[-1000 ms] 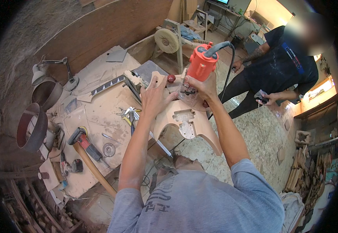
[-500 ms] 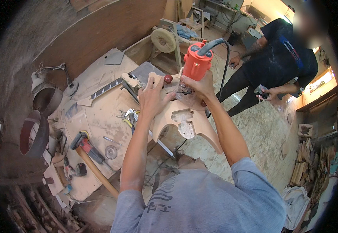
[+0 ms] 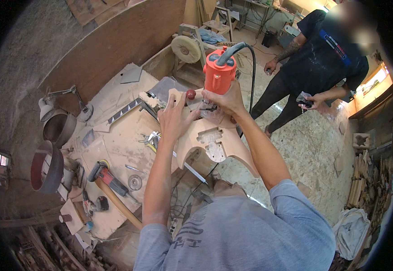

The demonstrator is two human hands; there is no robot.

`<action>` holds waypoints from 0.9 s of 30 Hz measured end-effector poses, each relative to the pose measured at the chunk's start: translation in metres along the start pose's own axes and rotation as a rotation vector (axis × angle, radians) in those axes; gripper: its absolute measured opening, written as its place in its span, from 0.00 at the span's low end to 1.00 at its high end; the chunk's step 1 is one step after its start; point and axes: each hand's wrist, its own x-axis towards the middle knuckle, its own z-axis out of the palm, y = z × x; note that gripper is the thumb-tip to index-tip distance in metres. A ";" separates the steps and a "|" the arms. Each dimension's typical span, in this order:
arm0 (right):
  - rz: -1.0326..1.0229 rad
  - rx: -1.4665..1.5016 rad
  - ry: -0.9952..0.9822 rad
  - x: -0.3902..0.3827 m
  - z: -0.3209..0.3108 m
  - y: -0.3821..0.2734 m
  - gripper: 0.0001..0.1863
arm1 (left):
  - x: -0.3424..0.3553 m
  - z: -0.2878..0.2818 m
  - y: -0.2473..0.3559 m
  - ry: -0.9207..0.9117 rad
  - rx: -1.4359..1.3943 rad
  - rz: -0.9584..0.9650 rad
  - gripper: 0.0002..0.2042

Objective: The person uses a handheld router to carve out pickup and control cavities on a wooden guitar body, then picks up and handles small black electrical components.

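A pale wooden electric guitar body (image 3: 234,147) extends over the front edge of the workbench, with routed cavities in its face. On its far part stands an orange-red router (image 3: 219,77), upright, with a clear base and a red ball knob (image 3: 190,94). My right hand (image 3: 228,100) is wrapped round the router's lower housing. My left hand (image 3: 172,121) presses on the body's left side, fingers stretched and apart, thumb pointing toward the router base. The bit is hidden by the base and my right hand.
On the workbench (image 3: 115,104) lie a red-and-black angle grinder (image 3: 114,183), a cordless drill (image 3: 92,206), pliers (image 3: 151,141) and a desk lamp (image 3: 47,109). A buffing wheel (image 3: 186,49) stands behind. The router's cable (image 3: 253,67) hangs right, toward a standing co-worker (image 3: 320,67).
The whole view has shifted slightly. The router and both hands keep nearly the same place on the guitar body. The co-worker still stands at right.
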 end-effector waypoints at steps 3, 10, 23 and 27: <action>-0.029 -0.026 0.012 -0.002 0.004 -0.005 0.34 | -0.003 0.001 -0.003 0.014 0.018 0.008 0.43; 0.000 -0.061 0.003 -0.005 0.000 -0.009 0.36 | -0.004 0.001 -0.002 0.023 0.001 0.030 0.43; 0.001 -0.067 0.031 -0.003 0.009 -0.011 0.40 | -0.004 0.002 -0.007 0.062 -0.019 0.060 0.42; -0.026 -0.096 0.034 -0.003 0.005 -0.013 0.40 | -0.002 -0.002 -0.004 0.012 -0.023 0.031 0.42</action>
